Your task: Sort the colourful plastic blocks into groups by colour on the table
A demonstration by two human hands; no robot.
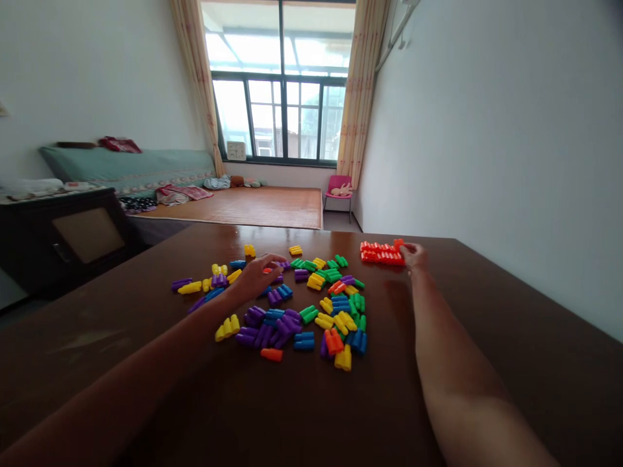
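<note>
Many small plastic blocks shaped like joined bullets lie scattered on the dark table. My left hand (260,271) hovers over the far left part of the scatter, fingers stretched and slightly curved. Beneath them a red block (267,270) partly shows, with a purple block (284,265) by the fingertips. At the far right, my right hand (415,255) pinches a red block (399,244) at the right end of two neat rows of red blocks (382,253). Nearer to me lie a purple heap (265,334), a blue block (304,340) and a loose red block (271,355).
Yellow blocks (227,328) and green blocks (308,314) are mixed into the scatter. The glossy table (311,415) reaches toward a bed (272,204) by the window. A pink chair (339,185) stands beyond, and a dark cabinet (34,246) is at left.
</note>
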